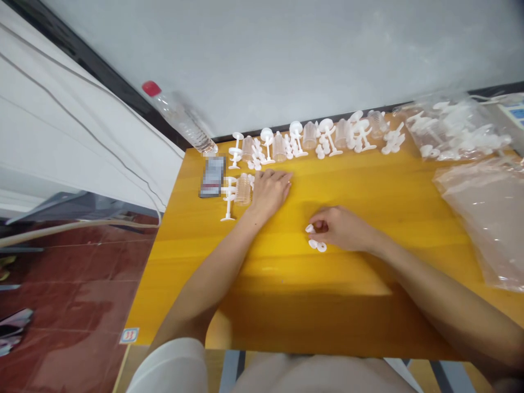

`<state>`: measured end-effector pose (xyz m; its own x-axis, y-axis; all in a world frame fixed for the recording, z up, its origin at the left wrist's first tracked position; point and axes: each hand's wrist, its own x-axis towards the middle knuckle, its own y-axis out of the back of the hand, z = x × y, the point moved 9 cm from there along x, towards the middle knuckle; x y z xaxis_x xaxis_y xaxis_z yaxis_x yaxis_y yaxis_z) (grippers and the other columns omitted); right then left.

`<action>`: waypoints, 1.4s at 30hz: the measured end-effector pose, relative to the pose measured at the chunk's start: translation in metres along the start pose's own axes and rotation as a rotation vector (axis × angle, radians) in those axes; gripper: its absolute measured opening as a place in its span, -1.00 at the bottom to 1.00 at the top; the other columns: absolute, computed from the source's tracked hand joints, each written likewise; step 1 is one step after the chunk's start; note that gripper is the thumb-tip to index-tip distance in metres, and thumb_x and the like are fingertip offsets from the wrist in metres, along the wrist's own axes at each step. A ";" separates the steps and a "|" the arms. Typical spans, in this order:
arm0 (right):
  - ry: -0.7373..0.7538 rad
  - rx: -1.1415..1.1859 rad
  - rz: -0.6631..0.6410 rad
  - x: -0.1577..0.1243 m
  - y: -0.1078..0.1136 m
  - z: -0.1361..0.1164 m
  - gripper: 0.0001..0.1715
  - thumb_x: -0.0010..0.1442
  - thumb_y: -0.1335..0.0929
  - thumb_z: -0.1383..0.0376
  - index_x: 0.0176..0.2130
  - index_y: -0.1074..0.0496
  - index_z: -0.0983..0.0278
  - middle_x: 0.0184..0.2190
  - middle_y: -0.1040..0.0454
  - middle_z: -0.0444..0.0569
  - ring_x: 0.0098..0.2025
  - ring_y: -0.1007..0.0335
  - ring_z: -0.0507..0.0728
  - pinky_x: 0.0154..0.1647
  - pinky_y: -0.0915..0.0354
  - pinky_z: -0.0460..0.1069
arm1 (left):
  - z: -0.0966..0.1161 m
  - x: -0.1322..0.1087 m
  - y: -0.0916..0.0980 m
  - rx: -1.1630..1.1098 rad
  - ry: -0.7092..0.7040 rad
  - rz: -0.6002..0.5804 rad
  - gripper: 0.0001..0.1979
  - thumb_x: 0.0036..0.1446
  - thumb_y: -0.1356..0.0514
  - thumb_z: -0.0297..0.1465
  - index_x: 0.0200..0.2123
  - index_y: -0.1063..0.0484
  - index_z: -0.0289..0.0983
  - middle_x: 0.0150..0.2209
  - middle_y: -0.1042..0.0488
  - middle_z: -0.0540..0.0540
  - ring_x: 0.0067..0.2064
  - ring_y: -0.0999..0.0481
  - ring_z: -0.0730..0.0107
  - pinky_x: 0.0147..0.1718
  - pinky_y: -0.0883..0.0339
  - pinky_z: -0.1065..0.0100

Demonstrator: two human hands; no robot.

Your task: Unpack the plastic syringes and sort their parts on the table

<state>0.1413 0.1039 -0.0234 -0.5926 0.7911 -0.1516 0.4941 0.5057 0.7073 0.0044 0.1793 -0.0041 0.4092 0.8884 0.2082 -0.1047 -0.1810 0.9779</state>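
Note:
My right hand [341, 229], over the middle of the table, pinches a small white plastic cap [310, 228] between thumb and fingers. Two more small white caps [318, 246] lie just below its fingertips. To the left, my left hand [270, 191] rests on the table with its fingers stretched out. Beside it stand or lie a clear ribbed plastic cup [243, 190] and a white plunger-like part [229, 202] with a round end. Some small white pieces are partly hidden behind the left hand's fingers.
A row of similar white stems [267, 146] and clear cups [310, 135] runs along the back edge. A phone [213, 176] and a red-capped water bottle [180, 120] are at the left. Plastic bags [458, 128] of white parts and a flat clear bag [491, 218] lie at the right.

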 end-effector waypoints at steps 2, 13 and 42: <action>-0.002 -0.015 -0.024 0.002 -0.004 -0.001 -0.78 0.20 -0.41 0.30 -0.49 -0.45 0.25 -0.52 -0.47 -0.13 -0.46 -0.27 0.02 -0.38 -0.08 -0.04 | -0.001 0.004 -0.002 -0.011 -0.010 -0.055 -0.74 0.37 -0.10 -0.42 -0.10 -0.63 -0.23 -0.09 -0.66 -0.20 -0.01 -0.52 -0.04 0.03 -0.18 -0.01; 0.037 -0.254 0.061 0.096 0.035 -0.025 -0.73 0.35 -0.28 0.32 -0.22 -0.58 0.32 -0.23 -0.62 0.05 -0.25 -0.46 0.11 -0.25 -0.18 -0.06 | -0.032 -0.033 0.010 -0.018 0.033 -0.107 -0.75 0.35 -0.17 -0.35 -0.01 -0.61 -0.18 -0.08 -0.67 -0.18 0.04 -0.54 -0.04 0.10 -0.18 -0.06; 0.013 0.161 0.075 -0.043 -0.006 0.007 -0.53 0.26 -0.44 0.15 0.10 -0.55 0.29 -0.25 -0.59 -0.01 -0.30 -0.48 0.10 -0.23 -0.36 -0.03 | 0.049 -0.099 0.004 -0.867 0.067 -0.058 -0.85 0.33 -0.24 -0.34 -0.10 -0.59 -0.21 -0.20 -0.62 -0.10 -0.26 -0.60 0.38 -0.23 -0.49 0.38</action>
<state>0.1686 0.0692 -0.0259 -0.5576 0.8249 -0.0928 0.6325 0.4946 0.5961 0.0083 0.0701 -0.0195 0.3835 0.9143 0.1304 -0.7499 0.2258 0.6218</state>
